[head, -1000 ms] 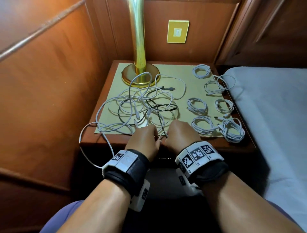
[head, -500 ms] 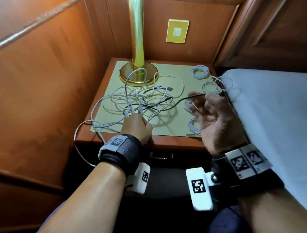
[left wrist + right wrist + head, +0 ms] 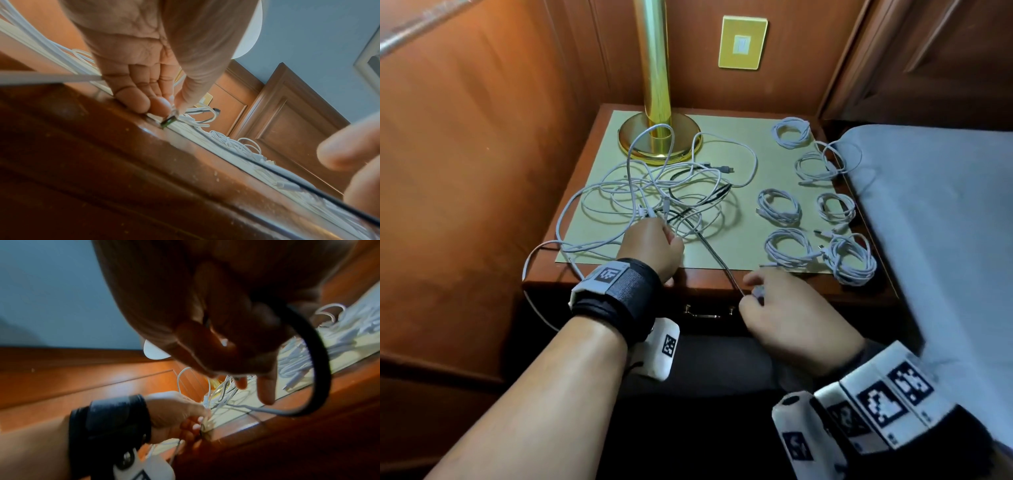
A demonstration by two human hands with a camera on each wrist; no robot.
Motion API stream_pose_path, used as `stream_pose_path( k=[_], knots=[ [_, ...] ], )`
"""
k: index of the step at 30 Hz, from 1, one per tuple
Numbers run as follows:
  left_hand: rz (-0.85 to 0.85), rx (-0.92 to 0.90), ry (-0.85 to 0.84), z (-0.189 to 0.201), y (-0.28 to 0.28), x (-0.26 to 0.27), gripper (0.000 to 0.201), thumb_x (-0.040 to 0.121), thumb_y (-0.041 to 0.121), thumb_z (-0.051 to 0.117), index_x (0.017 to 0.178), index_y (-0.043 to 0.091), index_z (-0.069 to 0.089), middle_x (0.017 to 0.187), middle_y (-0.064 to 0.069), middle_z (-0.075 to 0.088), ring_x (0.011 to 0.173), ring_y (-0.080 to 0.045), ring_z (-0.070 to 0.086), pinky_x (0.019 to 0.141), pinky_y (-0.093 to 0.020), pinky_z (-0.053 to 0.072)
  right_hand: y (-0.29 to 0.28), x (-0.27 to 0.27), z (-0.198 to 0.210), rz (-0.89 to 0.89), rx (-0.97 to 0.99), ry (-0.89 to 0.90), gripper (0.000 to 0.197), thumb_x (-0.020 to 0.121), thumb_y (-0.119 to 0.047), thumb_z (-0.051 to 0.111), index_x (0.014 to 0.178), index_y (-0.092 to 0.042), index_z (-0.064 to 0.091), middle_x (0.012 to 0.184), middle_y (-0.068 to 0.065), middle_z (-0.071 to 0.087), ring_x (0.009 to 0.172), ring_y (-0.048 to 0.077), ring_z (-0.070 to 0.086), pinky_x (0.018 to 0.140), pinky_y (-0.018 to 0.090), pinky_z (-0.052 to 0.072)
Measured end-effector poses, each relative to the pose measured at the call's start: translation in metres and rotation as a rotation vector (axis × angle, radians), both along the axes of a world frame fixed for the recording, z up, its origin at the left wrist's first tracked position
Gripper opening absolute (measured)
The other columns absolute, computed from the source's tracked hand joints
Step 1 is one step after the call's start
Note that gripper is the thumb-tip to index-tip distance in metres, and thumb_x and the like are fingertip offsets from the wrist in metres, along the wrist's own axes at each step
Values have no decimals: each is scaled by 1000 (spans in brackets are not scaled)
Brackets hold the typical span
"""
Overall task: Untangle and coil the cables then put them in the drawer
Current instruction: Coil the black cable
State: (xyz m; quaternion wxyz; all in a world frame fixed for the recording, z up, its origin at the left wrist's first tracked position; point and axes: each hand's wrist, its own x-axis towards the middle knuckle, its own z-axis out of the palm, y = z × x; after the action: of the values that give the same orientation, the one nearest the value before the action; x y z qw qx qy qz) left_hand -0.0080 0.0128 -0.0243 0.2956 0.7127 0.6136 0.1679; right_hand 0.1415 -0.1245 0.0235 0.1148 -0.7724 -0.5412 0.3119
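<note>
A tangle of white cables (image 3: 654, 192) lies on the nightstand's mat in front of the lamp. My left hand (image 3: 654, 243) rests at the tangle's near side and pinches a cable plug (image 3: 169, 121) against the mat's front edge. A black cable (image 3: 714, 255) runs out of the tangle toward me. My right hand (image 3: 751, 294) pinches it just past the nightstand's front edge, above the closed drawer's handle (image 3: 708, 311). In the right wrist view the black cable (image 3: 320, 353) loops out from under my curled right fingers. Several coiled white cables (image 3: 779, 205) lie on the mat's right half.
A brass lamp base (image 3: 659, 140) stands at the back of the nightstand (image 3: 702, 281). Wood panelling closes the left side and back. A grey bed (image 3: 935, 212) adjoins the right side. One white cable (image 3: 534, 253) hangs over the front left corner.
My right hand has dropped from palm-up over the coils to the nightstand's front edge, drawing the black cable toward me. My left hand has stayed on the tangle.
</note>
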Motion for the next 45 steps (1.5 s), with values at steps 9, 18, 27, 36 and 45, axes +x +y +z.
stream_pose_path(
  k=[9, 18, 27, 36, 45],
  knots=[
    [3, -4, -15, -2, -2, 0, 9, 89, 23, 62, 85, 16, 59, 83, -4, 68, 71, -27, 68, 71, -41, 59, 5, 2, -12, 36, 262, -213, 44, 96, -52, 50, 67, -20, 49, 64, -4, 50, 71, 23, 52, 62, 31, 36],
    [37, -32, -90, -3, -5, -3, 17, 87, 23, 63, 95, 22, 48, 88, -8, 65, 66, -32, 68, 60, -48, 60, 19, 9, 9, -58, 1000, 587, 40, 91, -15, 60, 52, -22, 59, 101, 6, 74, 112, 24, 65, 102, 48, 46],
    [8, 31, -16, -7, 2, -4, 12, 89, 23, 66, 98, 17, 64, 93, -4, 65, 75, -18, 57, 67, -25, 40, 4, -5, 37, -174, 423, 1345, 33, 86, 1, 50, 62, -18, 38, 49, 5, 22, 34, 7, 18, 43, 9, 25],
    [-6, 12, -26, -6, 1, -4, 19, 84, 26, 72, 95, 17, 59, 93, -3, 62, 76, -28, 65, 69, -38, 56, 15, 5, 2, -280, 129, 565, 14, 88, -20, 55, 74, -15, 55, 61, 3, 47, 38, 12, 36, 40, 20, 26],
    [-343, 115, 15, 3, -14, 8, 9, 87, 20, 72, 93, 26, 75, 82, 15, 56, 75, -2, 52, 71, -22, 36, 22, -2, -16, 8, 31, -47, 40, 91, -26, 57, 128, -22, 45, 93, -5, 59, 88, 17, 57, 71, 29, 40]
  ],
)
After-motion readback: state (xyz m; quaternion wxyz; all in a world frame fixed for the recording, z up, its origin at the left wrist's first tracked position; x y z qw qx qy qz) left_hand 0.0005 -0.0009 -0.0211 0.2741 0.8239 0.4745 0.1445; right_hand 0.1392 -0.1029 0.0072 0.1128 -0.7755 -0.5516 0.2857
